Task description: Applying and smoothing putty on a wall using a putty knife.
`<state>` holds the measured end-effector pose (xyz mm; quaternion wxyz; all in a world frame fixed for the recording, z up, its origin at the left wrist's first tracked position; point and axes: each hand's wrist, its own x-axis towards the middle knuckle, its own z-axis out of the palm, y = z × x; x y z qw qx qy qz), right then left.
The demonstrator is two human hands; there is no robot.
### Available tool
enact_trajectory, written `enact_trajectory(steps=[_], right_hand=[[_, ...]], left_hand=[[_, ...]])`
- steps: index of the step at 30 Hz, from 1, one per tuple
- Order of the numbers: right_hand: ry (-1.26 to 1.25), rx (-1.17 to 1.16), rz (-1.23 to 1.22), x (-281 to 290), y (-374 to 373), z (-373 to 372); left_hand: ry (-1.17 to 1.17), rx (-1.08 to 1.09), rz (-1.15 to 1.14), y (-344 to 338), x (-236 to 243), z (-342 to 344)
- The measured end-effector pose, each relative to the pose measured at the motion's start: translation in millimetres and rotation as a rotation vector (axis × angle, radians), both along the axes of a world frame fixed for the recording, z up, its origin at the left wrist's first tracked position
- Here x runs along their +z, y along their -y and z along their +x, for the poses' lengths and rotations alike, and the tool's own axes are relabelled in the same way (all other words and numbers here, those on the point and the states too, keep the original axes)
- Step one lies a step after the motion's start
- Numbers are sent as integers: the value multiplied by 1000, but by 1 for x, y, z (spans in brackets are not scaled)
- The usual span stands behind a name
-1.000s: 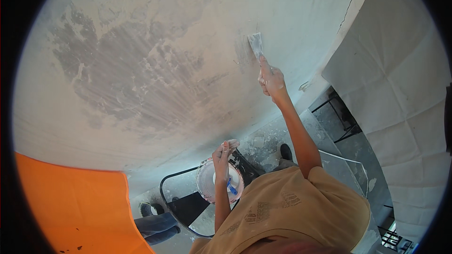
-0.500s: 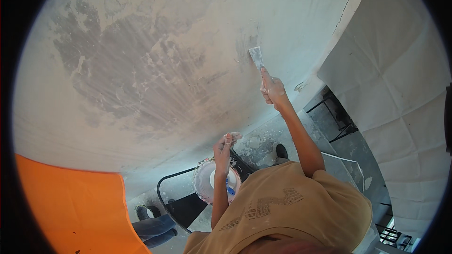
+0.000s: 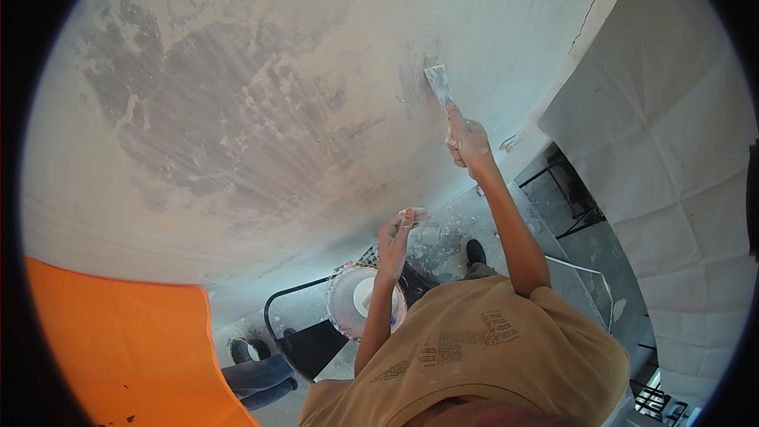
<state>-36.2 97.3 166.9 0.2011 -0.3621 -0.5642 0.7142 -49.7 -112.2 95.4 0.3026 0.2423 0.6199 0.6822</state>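
Observation:
My right hand [image 3: 471,142] grips a putty knife [image 3: 438,85], forefinger laid along it. The wide blade rests against the plastered wall [image 3: 490,16], beside a scuffed grey patch. Lower down, my left hand [image 3: 392,243] pinches a flat piece smeared with white putty [image 3: 417,216]; its exact kind cannot be made out. Below that hand a round bucket [image 3: 340,310] with a smeared rim is partly hidden by my left forearm. Something white and a bit of blue show inside it.
A large dark bare area [image 3: 205,103] spreads over the wall's left. An orange sheet [image 3: 118,332] hangs lower left, a pale cloth [image 3: 632,126] at right. Near the bucket is a black-framed chair [image 3: 315,348]. Another person's legs [image 3: 261,379] show beyond it. The floor [image 3: 451,249] is spattered.
The putty knife and my right hand have moved slightly up and right along the wall. My left hand has shifted right and a little up, still pinching the flat piece.

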Motion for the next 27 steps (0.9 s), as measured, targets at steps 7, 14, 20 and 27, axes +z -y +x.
enact_trajectory(steps=[7,14,20,27], right_hand=[[-232,-36,130,37,-8,-17],[-13,-29,47,18,-9,-12],[76,-225,289,-25,0,-15],[52,-102,135,12,-5,-14]], left_hand=[[32,-3,18,-14,-2,6],[95,25,31,-70,20,-15],[-25,-103,-20,-135,71,-37],[243,-83,102,-153,78,-34]])
